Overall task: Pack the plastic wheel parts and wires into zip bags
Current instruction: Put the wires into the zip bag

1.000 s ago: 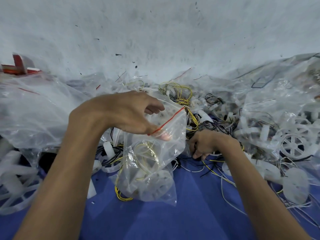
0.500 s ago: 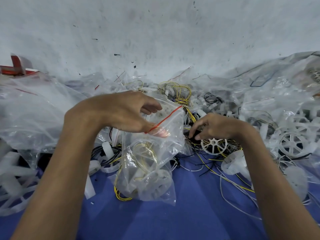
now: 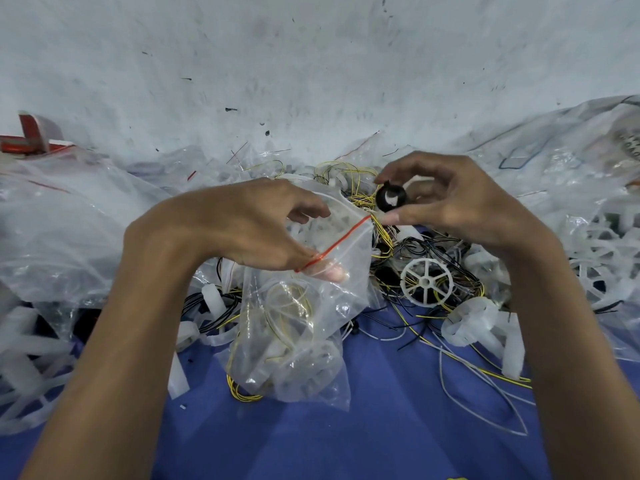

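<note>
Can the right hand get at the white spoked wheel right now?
Probably not yet: the right hand has its grip on a black ring. The white spoked wheel itself lies uncovered atop the wires.

glossy clear plastic zip bag (image 3: pixel 304 306), matt white plastic wheel (image 3: pixel 426 282), matt blue cloth tbl cover (image 3: pixel 381 427)

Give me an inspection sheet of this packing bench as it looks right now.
Surface: blue table top, showing in the foreground.
Job's things: zip bag, mouth open, white wheel parts and yellow wire inside; loose spoked wheel right of it.
Clutter: clear plastic bags and white plastic strips heaped both sides.
Grippers: left hand grips the bag's mouth; right hand pinches a black round part near it.
Cables: wires, yellow, black and white, tangled behind the bag.
Surroundings: scuffed white wall; red and white object far left.
</note>
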Available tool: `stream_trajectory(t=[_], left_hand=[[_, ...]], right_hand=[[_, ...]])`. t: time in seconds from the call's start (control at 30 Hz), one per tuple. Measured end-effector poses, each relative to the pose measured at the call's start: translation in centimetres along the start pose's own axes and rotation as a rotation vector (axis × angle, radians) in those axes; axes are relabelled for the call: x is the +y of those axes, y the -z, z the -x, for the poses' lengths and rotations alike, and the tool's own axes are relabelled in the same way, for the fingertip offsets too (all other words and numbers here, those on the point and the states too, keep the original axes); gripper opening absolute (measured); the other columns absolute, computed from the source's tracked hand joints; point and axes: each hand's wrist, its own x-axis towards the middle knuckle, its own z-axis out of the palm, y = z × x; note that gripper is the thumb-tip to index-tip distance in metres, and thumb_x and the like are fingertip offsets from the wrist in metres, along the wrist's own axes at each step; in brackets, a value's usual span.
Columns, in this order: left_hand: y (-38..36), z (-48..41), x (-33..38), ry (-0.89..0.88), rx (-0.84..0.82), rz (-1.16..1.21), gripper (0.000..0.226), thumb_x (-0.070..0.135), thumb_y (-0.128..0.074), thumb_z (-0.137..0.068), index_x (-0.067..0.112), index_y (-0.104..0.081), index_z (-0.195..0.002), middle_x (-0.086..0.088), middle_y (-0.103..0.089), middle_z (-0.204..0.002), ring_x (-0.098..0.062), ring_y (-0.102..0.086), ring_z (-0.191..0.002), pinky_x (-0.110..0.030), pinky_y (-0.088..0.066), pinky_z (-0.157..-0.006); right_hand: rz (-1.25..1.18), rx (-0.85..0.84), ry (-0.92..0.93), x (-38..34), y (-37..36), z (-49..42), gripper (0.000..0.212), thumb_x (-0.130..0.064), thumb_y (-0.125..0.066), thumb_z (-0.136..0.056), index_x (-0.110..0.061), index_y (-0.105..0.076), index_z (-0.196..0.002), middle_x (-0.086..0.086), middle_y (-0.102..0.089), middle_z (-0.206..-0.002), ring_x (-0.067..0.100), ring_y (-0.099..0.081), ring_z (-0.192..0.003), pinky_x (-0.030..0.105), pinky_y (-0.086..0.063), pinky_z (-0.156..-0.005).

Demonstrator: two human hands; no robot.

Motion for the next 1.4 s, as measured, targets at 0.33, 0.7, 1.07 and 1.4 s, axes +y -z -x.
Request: stream_trajectory(t=[0.33,0.7,1.07,1.4], left_hand=[[-0.5,-0.2,1.2,-0.022,0.044,0.005,0.115,0.092,-0.055,-0.033,0.036,-0.048,-0.133,0.023,-0.053,-0.128,0.01,-0.048,-0.111,-0.014,-0.033,-0.094],[0.0,-0.1,0.3,0.025,0.071,0.007,0.091,0.089,-0.042,-0.048,0.038,-0.061,-0.121,0.02,-0.059,-0.122,0.001,-0.05,-0.107,-0.013,-0.036,-0.086],[1.1,1.4,-0.7,-0.205,0.079,0.405,0.041,0.042,-0.066,-0.082,0.015,-0.054,-0.052,0.006,-0.048,-0.049,-0.006,-0.046,-0.05,-0.012,-0.04,-0.06],[1.6,1.7,-2.1,-0.299,0.173,0.423,0.046,0.071,-0.064,-0.065,0.026,-0.069,-0.074,0.009,-0.066,-0.074,0.002,-0.059,-0.071,-0.005,-0.042,-0.066]], right_hand=[[-0.132,-0.013,0.214,-4.6,-1.4,1.1,0.026,-0.015,-0.064,-0.083,-0.022,-0.064,-0.108,-0.001,-0.072,-0.095,0.014,-0.067,-0.082,0.027,-0.053,-0.077],[0.073,-0.003,0.177,-4.4,-4.0,-0.1,0.031,-0.031,-0.043,-0.093,-0.011,-0.067,-0.095,-0.005,-0.066,-0.086,0.01,-0.062,-0.083,0.027,-0.048,-0.077],[0.033,0.177,0.185,-3.4,-3.3,-0.4,0.045,-0.036,-0.034,-0.098,-0.012,-0.063,-0.074,-0.017,-0.053,-0.053,-0.002,-0.046,-0.048,0.005,-0.032,-0.052],[0.035,0.019,0.239,-3.3,-3.5,-0.4,0.037,-0.034,-0.03,-0.1,-0.01,-0.055,-0.09,-0.007,-0.061,-0.074,0.002,-0.055,-0.059,0.017,-0.04,-0.048]])
